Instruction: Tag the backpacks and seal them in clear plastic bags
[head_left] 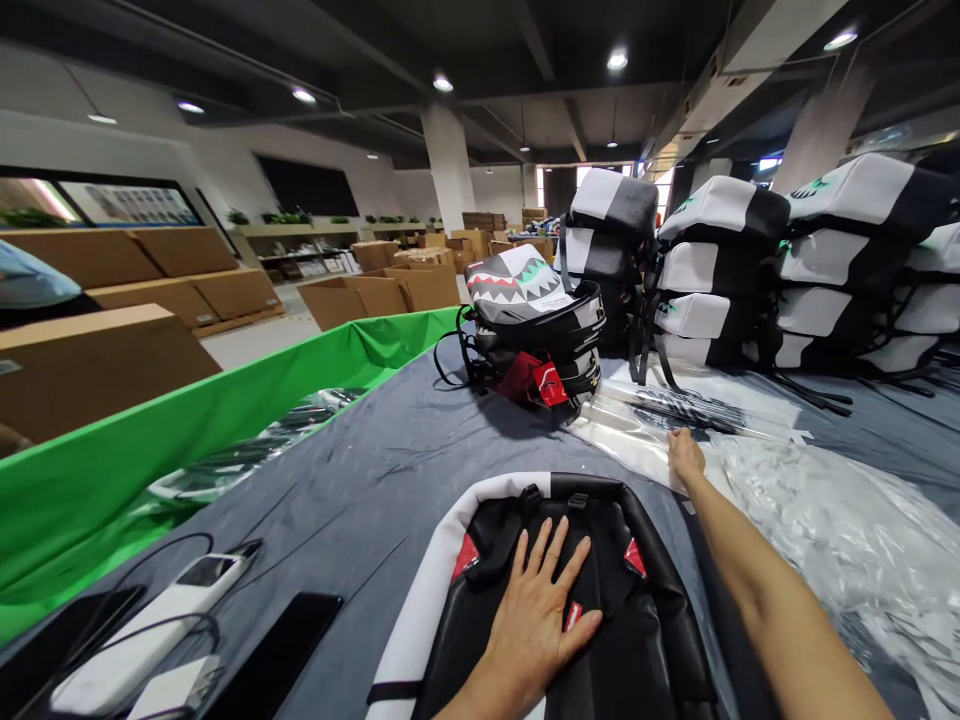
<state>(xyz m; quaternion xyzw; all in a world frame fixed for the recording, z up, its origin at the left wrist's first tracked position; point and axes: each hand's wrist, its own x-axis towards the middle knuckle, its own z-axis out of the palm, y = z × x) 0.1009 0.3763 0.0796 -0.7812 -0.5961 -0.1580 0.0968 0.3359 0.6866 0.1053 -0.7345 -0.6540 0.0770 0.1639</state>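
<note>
Head-cam view over a wide worktop [390,470] covered w/ grey cloth. A black leather-look backpack with a white side panel [645,640] lies flat at the near edge, straps up. The left hand [536,615] rests palm-down on its back panel, fingers [541,545] spread flat & gripping nothing. The right hand [684,457] reaches further out to a pile of clear plastic bags [825,520], just right of the backpack; its fingers touch the top sheet & seem curled onto its edge, tho a firm pinch can't be told from here. Beyond, mid-worktop, sits a short stack of backpacks with a shark-teeth print on top [532,320]. Taller stacks of black-and-white backpacks [750,270] line the far right. A white power bank w/ cable [161,615] & a black phone [281,650] lie near left, beside a green fabric barrier [187,420].
</note>
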